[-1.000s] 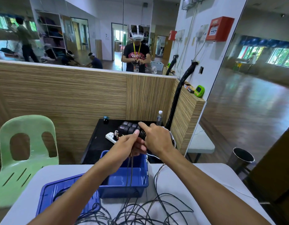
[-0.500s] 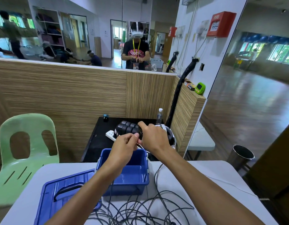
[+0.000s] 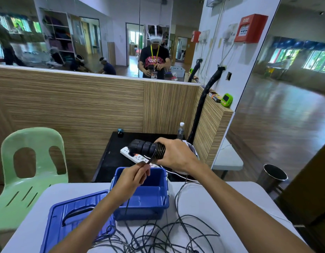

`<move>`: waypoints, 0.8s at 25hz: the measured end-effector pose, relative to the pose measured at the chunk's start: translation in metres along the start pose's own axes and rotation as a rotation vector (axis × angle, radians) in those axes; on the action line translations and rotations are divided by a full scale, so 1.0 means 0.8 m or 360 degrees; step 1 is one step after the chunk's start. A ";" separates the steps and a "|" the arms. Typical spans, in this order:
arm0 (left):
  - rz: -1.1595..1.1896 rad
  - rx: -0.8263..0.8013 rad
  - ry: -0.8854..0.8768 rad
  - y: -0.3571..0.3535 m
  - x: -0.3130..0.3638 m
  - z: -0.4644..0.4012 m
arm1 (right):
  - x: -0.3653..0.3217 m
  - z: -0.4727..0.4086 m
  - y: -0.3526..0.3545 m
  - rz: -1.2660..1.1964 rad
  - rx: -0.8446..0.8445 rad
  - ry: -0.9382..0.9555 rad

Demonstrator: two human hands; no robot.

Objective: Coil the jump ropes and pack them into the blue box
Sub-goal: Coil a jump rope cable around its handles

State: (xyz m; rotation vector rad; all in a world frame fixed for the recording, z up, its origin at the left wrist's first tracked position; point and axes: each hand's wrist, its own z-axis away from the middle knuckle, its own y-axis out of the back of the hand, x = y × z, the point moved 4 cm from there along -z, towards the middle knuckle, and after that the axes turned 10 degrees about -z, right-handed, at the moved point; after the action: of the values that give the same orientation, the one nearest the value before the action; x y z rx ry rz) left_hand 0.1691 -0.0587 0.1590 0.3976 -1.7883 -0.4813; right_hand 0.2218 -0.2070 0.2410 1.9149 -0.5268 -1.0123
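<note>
Partly coiled, black jump rope (image 3: 159, 151), ribbed handles (image 3: 141, 147)

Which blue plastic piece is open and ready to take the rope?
The blue box beneath the left hand; the other piece, the lid, lies flat nearer left.

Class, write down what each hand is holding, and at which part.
Right hand grips the jump rope handles at the end wound with cord. Left hand pinches the loose cord just below the windings.

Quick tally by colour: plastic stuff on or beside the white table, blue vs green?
Blue: 2, the open box and its lid
Green: 1, the chair
Total: 3
</note>
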 end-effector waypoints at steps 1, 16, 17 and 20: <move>-0.0106 -0.0030 -0.0024 0.001 -0.006 -0.003 | -0.003 0.002 0.003 -0.0036 -0.0096 0.0042; -0.1712 -0.0462 -0.0828 0.078 0.048 -0.081 | -0.042 0.039 -0.023 0.0521 -0.0259 0.0406; -0.1825 -0.0428 -0.0852 0.079 0.057 -0.082 | -0.036 0.038 -0.025 0.0562 -0.0271 0.0359; -0.2117 -0.0423 -0.0917 0.068 0.080 -0.070 | -0.019 0.035 -0.030 0.0598 -0.0314 0.0221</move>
State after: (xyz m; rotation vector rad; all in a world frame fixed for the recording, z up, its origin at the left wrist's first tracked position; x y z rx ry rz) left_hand 0.2055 -0.0503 0.2527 1.3564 -1.7252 -1.8762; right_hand 0.1892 -0.1981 0.2196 1.6197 -0.6508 -0.6573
